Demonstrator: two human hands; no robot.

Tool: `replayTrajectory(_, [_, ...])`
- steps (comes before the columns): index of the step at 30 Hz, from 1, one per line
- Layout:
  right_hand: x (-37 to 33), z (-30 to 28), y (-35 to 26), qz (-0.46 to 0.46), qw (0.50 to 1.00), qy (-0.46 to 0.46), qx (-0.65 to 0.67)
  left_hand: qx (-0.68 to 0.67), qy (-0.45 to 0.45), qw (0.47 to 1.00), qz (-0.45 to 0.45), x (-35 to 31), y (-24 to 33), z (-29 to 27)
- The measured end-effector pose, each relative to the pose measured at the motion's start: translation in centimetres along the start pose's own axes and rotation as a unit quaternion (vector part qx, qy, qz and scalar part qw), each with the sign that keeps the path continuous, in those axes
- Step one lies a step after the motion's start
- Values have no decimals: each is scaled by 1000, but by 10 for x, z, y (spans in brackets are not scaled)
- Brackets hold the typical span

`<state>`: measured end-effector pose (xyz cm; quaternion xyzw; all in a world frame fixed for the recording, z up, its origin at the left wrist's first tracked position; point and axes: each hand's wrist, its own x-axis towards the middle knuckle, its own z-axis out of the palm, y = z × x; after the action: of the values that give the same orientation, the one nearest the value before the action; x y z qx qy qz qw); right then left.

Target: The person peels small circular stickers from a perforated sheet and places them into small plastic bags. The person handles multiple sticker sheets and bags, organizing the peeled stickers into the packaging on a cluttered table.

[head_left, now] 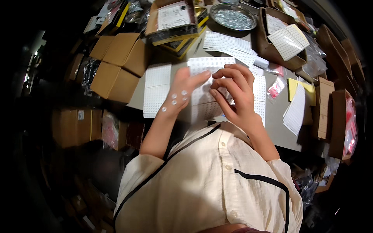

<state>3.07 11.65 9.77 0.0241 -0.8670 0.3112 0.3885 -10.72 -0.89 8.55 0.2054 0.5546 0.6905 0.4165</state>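
Observation:
My left hand (182,84) is closed on the near-left part of a white sheet of small round dots (202,97), with the thumb lying over it and the other fingers mostly hidden. Several small clear round stickers (174,102) are stuck on the back of this hand and wrist. Over the sheet's right side, my right hand (237,91) has its fingers bent, thumb and index tips drawn close together; whatever is between them is too small to make out. Other dotted sheets lie on the grey table, one to the left (157,87) and one to the right (259,95).
A round metal tray (233,29) of small shiny pieces stands at the back. Cardboard boxes crowd the left (112,52) and right (344,136). Further dotted sheets (229,43), a yellow paper (309,93) and small pink-filled bags (276,87) lie around.

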Motion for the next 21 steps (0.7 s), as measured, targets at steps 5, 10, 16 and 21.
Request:
replayTrajectory(5, [3, 14, -27, -42, 994, -64, 75, 172, 16, 981, 83, 23, -15, 7])
replayTrajectory(10, [1, 29, -37, -75, 992, -84, 53, 340, 81, 933, 89, 31, -23, 12])
replayTrajectory(16, [-5, 41, -32, -124, 990, -29, -53, 217, 13, 975, 47, 44, -30, 4])
replayTrajectory(21, [-10, 40, -29, -156, 975, 33, -156, 204, 61, 977, 21, 46, -25, 11])
